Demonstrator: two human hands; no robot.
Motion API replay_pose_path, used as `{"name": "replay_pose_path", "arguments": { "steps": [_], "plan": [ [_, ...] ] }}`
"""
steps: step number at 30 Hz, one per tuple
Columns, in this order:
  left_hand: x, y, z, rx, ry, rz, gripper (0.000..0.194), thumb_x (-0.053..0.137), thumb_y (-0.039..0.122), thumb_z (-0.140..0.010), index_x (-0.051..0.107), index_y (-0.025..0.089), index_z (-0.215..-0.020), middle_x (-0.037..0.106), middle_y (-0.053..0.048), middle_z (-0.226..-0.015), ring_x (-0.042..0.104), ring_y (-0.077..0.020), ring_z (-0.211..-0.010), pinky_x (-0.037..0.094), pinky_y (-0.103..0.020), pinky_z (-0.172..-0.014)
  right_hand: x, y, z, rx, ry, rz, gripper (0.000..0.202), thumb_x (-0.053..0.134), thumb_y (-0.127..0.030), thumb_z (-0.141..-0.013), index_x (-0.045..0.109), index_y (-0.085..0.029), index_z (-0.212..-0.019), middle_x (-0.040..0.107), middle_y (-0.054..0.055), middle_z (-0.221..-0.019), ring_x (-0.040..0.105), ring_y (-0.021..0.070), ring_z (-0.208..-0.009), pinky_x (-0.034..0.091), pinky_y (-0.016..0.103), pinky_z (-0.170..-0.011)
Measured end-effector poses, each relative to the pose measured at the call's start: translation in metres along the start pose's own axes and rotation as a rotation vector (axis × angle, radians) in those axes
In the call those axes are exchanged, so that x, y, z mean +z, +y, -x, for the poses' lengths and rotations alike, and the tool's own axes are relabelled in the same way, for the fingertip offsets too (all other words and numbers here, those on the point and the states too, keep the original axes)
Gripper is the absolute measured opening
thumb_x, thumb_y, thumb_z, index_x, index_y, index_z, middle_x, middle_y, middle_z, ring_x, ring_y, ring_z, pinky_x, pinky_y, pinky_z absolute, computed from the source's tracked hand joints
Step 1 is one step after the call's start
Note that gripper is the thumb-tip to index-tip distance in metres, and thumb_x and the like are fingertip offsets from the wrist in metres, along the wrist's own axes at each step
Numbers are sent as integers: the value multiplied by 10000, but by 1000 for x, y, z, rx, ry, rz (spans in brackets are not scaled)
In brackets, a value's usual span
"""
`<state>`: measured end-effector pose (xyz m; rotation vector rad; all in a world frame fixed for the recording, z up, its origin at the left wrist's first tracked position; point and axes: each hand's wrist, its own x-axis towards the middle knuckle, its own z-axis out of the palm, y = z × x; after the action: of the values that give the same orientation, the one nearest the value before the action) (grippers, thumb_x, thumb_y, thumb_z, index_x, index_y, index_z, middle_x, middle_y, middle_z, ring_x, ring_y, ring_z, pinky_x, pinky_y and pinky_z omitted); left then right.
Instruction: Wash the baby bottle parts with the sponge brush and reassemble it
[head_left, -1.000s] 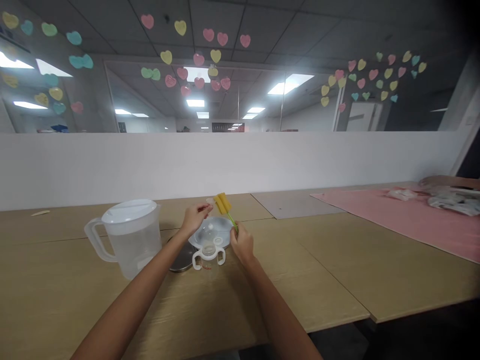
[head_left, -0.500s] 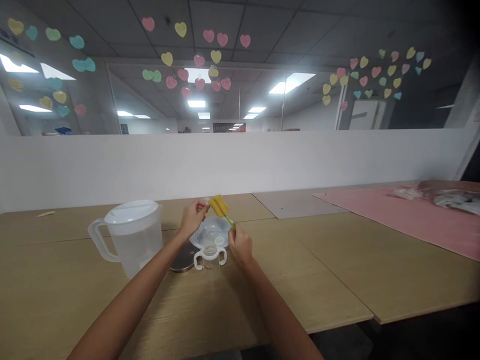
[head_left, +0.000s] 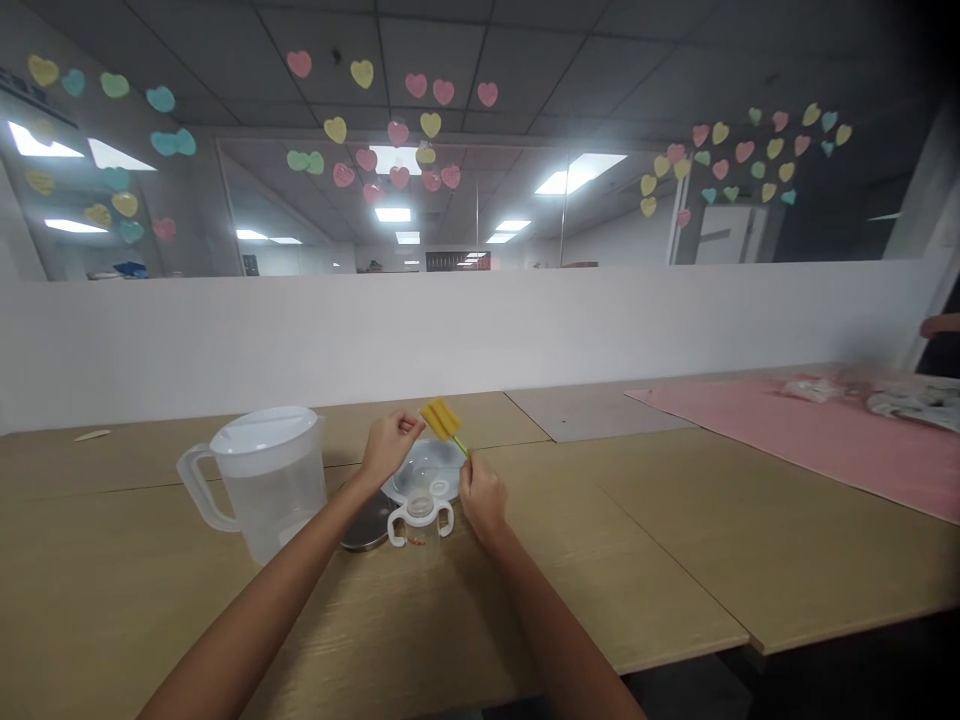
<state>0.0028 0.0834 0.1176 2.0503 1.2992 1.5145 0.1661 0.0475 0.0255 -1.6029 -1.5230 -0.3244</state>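
Note:
A bottle brush with a yellow sponge head (head_left: 441, 419) and a thin green handle is raised over the table. My right hand (head_left: 482, 493) is closed around the lower end of its handle. Close beside the sponge, my left hand (head_left: 391, 444) has its fingers pinched together; what they hold, if anything, is too small to make out. Below the hands stands a clear baby bottle (head_left: 421, 530), uncapped, with a white two-handled collar. Behind it sits a whitish bowl (head_left: 427, 462), partly hidden by the bottle and my hands.
To the left stands a lidded plastic pitcher (head_left: 274, 490) with clear liquid. A dark round disc (head_left: 367, 522) lies partly under my left forearm. At the right, a pink mat (head_left: 787, 430) bears plastic-wrapped items. Another person's arm (head_left: 941, 325) shows at the right edge.
My left fingers have shifted slightly and are drawn together beside the sponge. The brush is still in my right hand. A person's arm has come into view at the far right.

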Motion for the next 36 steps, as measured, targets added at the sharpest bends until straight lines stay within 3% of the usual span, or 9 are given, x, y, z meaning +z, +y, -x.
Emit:
{"name": "replay_pose_path", "arguments": {
  "steps": [4, 9, 14, 18, 21, 28, 32, 36],
  "plan": [
    [1, -4, 2, -11, 10, 24, 303, 581, 462, -728, 617, 162, -718, 661, -60, -681, 600, -174, -610, 431, -261, -559, -1, -2, -1, 26, 6, 4, 310, 335, -229, -908, 604, -188, -1058, 671, 54, -832, 575, 138, -690, 266, 229, -568],
    [2, -6, 5, -35, 40, 22, 349, 567, 499, -735, 640, 157, -743, 651, -53, -649, 591, -171, -582, 425, -254, -541, -4, 0, -4, 176, 12, 20, 296, 352, -236, -905, 612, -202, -1044, 673, 48, -819, 552, 132, -621, 247, 240, -548],
    [0, -4, 5, -32, 64, 49, 381, 523, 507, -779, 649, 148, -785, 637, -42, -644, 569, -154, -544, 428, -253, -544, 0, 0, -1, -2, -42, 63, 294, 390, -225, -876, 629, -222, -1047, 678, 36, -807, 568, 137, -657, 256, 234, -547],
    [-6, -7, 2, 50, 215, -11, 318, 537, 451, -795, 675, 164, -794, 640, -63, -808, 597, -172, -733, 459, -277, -692, 2, 1, 1, -83, 14, 51, 319, 389, -224, -867, 643, -216, -1060, 684, 42, -794, 582, 139, -673, 285, 227, -570],
    [-9, -12, -2, 24, 288, 39, 320, 563, 452, -778, 690, 161, -811, 603, -69, -861, 588, -173, -789, 472, -285, -732, 2, 2, 0, -94, 42, 22, 330, 382, -227, -865, 648, -211, -1060, 688, 46, -793, 584, 137, -669, 299, 221, -583],
    [-8, -23, 1, -27, 193, 216, 325, 633, 471, -705, 694, 162, -786, 641, -63, -832, 592, -197, -873, 472, -309, -789, 2, 1, -1, -63, -17, 29, 314, 396, -226, -855, 659, -221, -1026, 692, 34, -790, 580, 139, -669, 279, 227, -571],
    [-17, -34, 9, -154, 180, 374, 410, 638, 494, -691, 632, 138, -896, 652, -53, -768, 632, -173, -724, 507, -297, -689, 1, 2, -2, -43, -20, 12, 312, 401, -229, -853, 663, -216, -1022, 691, 35, -783, 570, 135, -652, 259, 230, -565],
    [-31, -53, 30, -298, 244, 326, 468, 630, 532, -683, 582, 147, -944, 623, -17, -662, 609, -150, -554, 478, -258, -539, 0, 1, -3, -9, -26, -1, 300, 407, -242, -850, 665, -209, -1000, 675, 28, -729, 543, 128, -608, 231, 235, -551]
  ]
}}
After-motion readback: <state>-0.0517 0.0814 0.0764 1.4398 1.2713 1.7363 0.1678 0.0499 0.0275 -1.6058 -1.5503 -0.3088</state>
